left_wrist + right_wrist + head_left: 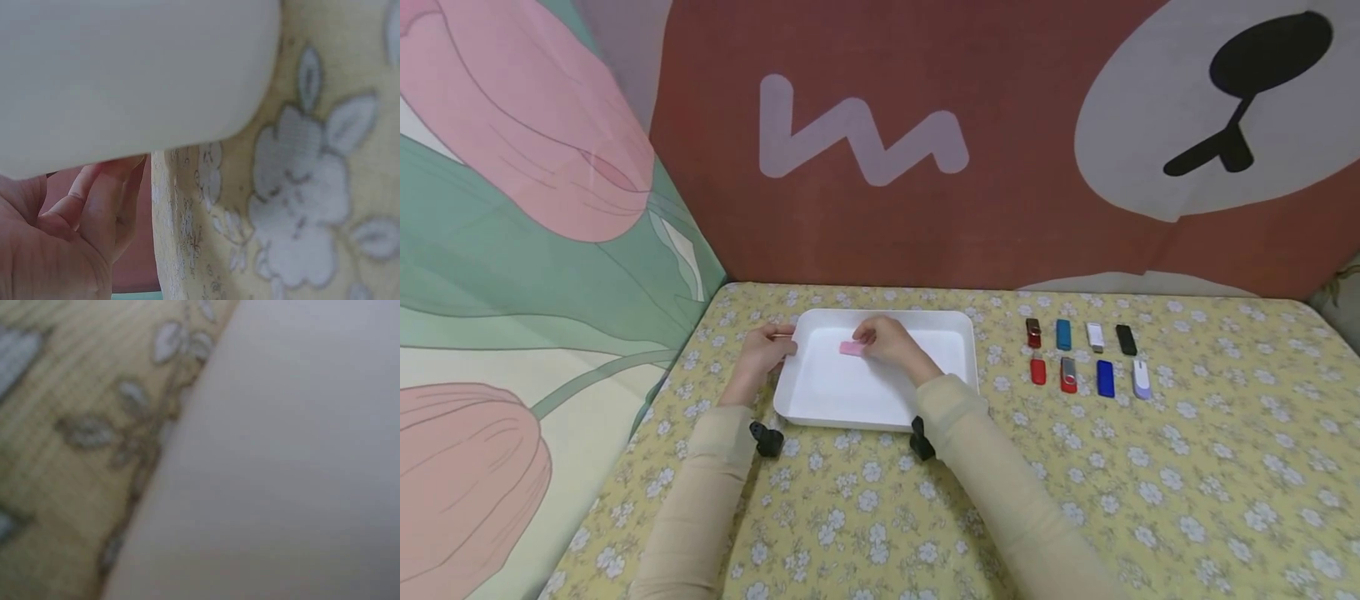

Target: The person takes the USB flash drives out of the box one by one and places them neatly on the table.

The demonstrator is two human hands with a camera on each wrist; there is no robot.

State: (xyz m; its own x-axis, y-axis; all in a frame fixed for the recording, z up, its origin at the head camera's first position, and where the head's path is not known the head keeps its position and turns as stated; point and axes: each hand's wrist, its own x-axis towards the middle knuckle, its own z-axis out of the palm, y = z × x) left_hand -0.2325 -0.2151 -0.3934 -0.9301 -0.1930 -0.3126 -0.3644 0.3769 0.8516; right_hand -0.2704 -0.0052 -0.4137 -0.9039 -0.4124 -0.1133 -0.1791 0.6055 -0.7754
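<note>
A white tray [835, 392] lies on the flowered cloth in the head view. My left hand [762, 354] grips its left rim; in the left wrist view the fingers of the left hand [81, 231] reach to the edge of the tray [137, 75], which hides their tips. Over the inside of the tray, my right hand [886, 340] pinches a small pink USB flash drive [852, 348] by its right end. The right wrist view is blurred and shows just the white tray [269, 462] beside the cloth, with no fingers in sight.
To the tray's right, several USB flash drives lie in two rows, among them a teal one [1063, 334], a black one [1126, 339], a red one [1037, 371] and a blue one [1105, 378]. A printed wall [880, 233] borders the back of the table.
</note>
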